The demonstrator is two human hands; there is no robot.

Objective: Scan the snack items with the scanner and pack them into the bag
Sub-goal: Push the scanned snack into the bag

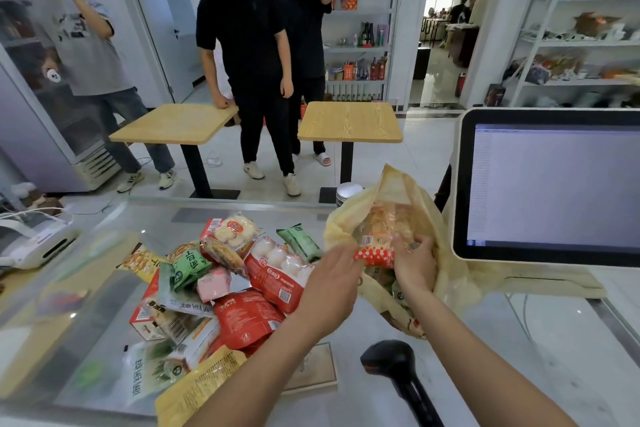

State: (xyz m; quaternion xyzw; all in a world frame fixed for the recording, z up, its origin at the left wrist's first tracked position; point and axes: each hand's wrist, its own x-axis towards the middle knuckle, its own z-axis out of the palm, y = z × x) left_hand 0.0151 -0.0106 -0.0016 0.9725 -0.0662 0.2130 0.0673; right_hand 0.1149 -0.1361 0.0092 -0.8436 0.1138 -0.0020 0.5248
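A yellow plastic bag stands open on the counter, right of centre. My right hand grips a clear snack pack with a red dotted edge, half inside the bag's mouth. My left hand rests against the bag's left rim beside the pack; whether it pinches the rim is hidden. A pile of snack packs lies to the left: red, green, pink and yellow ones. The black handheld scanner lies on the counter near the front, untouched.
A checkout screen stands at the right behind the bag. A white receipt printer sits at the far left. Three people stand beyond the glass counter by two wooden tables. Shelves line the back and right walls.
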